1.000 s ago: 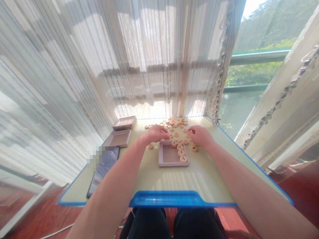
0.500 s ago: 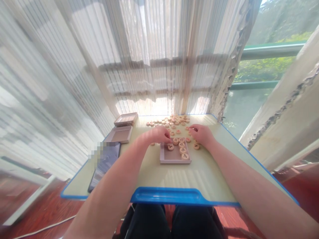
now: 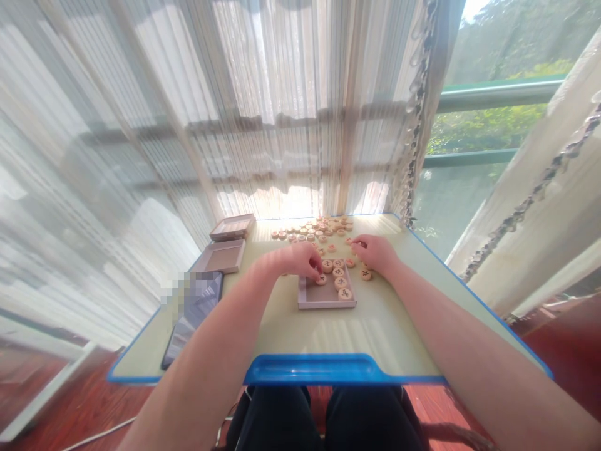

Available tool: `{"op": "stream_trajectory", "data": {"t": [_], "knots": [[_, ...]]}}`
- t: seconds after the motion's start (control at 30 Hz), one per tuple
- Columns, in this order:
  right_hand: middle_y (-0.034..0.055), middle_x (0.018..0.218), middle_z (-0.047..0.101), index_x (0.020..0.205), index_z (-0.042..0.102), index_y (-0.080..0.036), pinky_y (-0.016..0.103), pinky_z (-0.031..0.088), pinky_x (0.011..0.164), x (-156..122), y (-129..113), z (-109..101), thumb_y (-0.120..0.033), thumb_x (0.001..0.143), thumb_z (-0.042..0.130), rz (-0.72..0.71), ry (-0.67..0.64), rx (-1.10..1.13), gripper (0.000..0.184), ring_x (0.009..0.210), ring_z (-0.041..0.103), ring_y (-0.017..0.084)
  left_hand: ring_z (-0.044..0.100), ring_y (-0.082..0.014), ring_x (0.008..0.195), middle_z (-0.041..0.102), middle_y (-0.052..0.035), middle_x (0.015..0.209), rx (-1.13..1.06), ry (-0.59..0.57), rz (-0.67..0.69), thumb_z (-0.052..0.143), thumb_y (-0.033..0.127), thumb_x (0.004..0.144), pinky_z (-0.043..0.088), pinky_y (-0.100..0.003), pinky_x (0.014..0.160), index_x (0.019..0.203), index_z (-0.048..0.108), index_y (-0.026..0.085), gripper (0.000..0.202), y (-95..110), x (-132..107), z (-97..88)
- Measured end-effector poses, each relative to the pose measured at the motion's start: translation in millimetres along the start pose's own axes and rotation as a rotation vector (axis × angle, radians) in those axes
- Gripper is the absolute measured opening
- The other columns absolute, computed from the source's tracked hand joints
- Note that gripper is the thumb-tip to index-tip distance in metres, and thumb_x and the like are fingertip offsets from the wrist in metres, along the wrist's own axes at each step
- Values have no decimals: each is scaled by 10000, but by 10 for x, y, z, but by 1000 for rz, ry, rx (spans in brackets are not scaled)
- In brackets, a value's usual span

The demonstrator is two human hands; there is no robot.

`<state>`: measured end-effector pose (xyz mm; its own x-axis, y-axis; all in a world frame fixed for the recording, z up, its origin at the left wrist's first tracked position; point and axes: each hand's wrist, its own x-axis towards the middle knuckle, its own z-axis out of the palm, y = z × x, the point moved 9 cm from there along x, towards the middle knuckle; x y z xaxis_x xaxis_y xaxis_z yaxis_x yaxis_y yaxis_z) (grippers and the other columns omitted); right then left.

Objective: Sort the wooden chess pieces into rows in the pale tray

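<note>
A shallow grey box [image 3: 323, 298] lies in the middle of the pale green table [image 3: 328, 332], with several round wooden chess pieces [image 3: 342, 283] lined up along its right side. My left hand [image 3: 303, 260] reaches over the box's far left corner, fingers pinched on a chess piece [image 3: 321, 279] that rests inside the box. My right hand [image 3: 378, 254] sits just beyond the box's far right corner, fingers curled down among loose pieces; what they grip is hidden. More loose pieces [image 3: 319, 228] are scattered at the table's far edge.
Two more grey trays [image 3: 223, 255] [image 3: 233, 227] lie at the far left of the table. A dark phone [image 3: 192, 313] rests near the left edge. A blue lip [image 3: 310, 369] runs along the near edge. Sheer curtains hang behind, a window to the right.
My left hand moved from the loose pieces beyond the box down into it and set a piece at its far left. My right hand barely shifted.
</note>
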<state>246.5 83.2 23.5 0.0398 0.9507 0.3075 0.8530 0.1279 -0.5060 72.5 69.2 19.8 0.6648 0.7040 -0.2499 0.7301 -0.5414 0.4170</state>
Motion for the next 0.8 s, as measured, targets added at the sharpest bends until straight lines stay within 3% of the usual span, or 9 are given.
{"op": "stream_trajectory", "data": {"t": [0.2, 0.57, 0.8], "knots": [[2, 579, 616, 772, 691, -198, 245, 343, 557, 0, 6, 13, -308, 733, 495, -13, -1, -6, 228, 585, 533, 142, 529, -109, 660, 640, 13, 754, 28, -37, -3, 677, 396, 614, 387, -213, 570, 874, 694, 198, 327, 27, -14, 33], [4, 603, 638, 747, 682, -201, 243, 347, 569, -13, 1, -7, -307, 731, 492, -4, -8, -35, 218, 606, 544, 145, 528, -121, 659, 616, 7, 701, 6, -57, -64, 654, 475, 612, 377, -223, 549, 755, 647, 178, 329, -20, 4, 95], [9, 612, 646, 737, 687, -202, 242, 343, 562, -11, -20, -2, -298, 739, 485, -38, -1, -68, 223, 602, 543, 146, 550, -119, 680, 646, 4, 796, -10, -123, 11, 724, 414, 538, 387, -211, 557, 853, 638, 192, 394, 78, -39, 146]]}}
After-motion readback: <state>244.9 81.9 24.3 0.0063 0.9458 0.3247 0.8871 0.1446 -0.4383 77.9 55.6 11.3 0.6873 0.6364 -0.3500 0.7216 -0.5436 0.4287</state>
